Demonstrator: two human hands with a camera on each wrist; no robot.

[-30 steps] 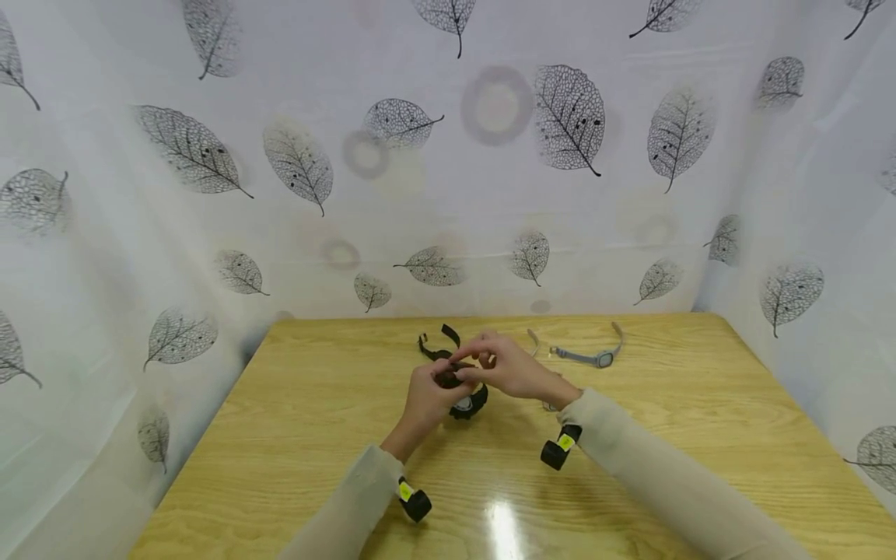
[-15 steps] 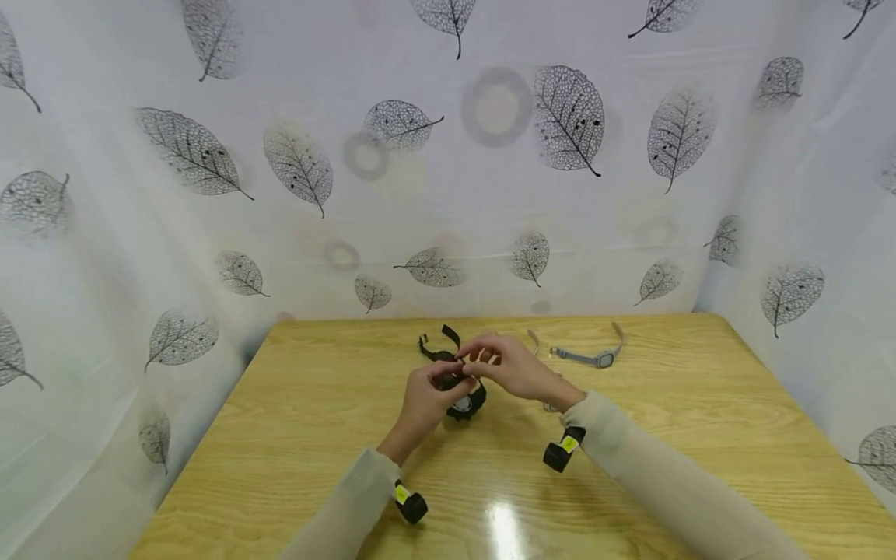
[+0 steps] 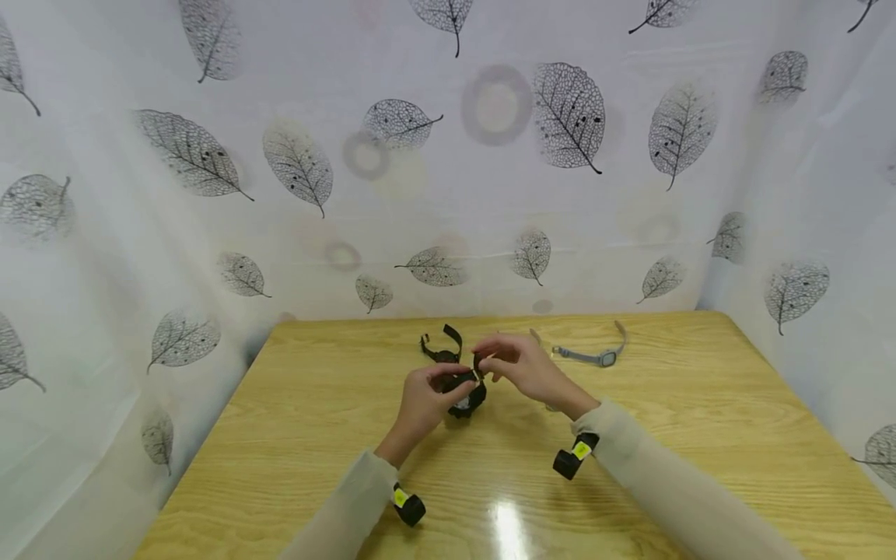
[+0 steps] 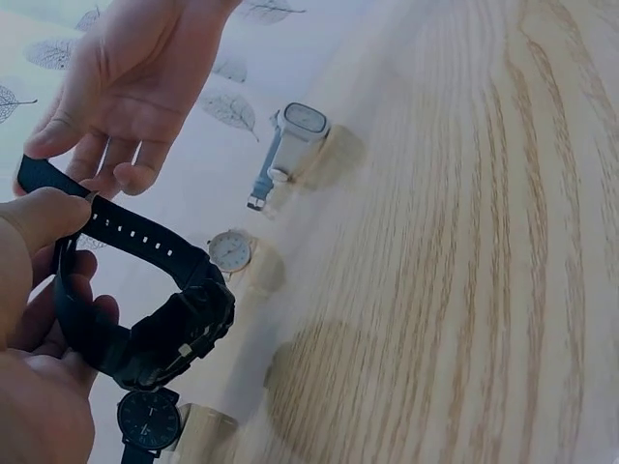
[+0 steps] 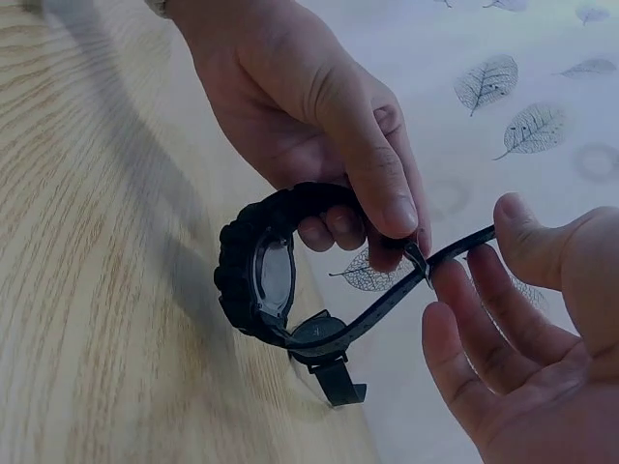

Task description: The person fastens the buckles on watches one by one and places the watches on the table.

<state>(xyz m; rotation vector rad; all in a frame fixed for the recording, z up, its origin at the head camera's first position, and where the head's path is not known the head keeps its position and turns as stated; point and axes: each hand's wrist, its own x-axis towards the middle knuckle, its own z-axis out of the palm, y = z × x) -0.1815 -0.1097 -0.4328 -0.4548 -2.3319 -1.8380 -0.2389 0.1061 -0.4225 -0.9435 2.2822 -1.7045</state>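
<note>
A black wristwatch (image 4: pixel 179 333) with a chunky case hangs in a loop above the table, its case back showing in the right wrist view. My left hand (image 3: pixel 425 399) grips its strap close to the metal buckle (image 5: pixel 418 261), thumb on top and fingers beneath. My right hand (image 3: pixel 521 365) pinches the free tail of the strap (image 5: pixel 462 244) between thumb and fingers, just beyond the buckle. The tail runs through the buckle frame. In the left wrist view a row of holes shows along the strap.
Behind the hands lies another black watch (image 3: pixel 442 355) with its strap unfastened. A grey-blue watch (image 3: pixel 607 358) lies at the back right. A round white-dial watch (image 4: pixel 230 251) is partly hidden by my right hand in the head view. A leaf-print curtain (image 3: pixel 448 194) backs the wooden table (image 3: pixel 315 435).
My right hand has moved right, away from the left, with the strap tail now standing up in its fingers. The left hand has stayed nearly in place, holding the watch.
</note>
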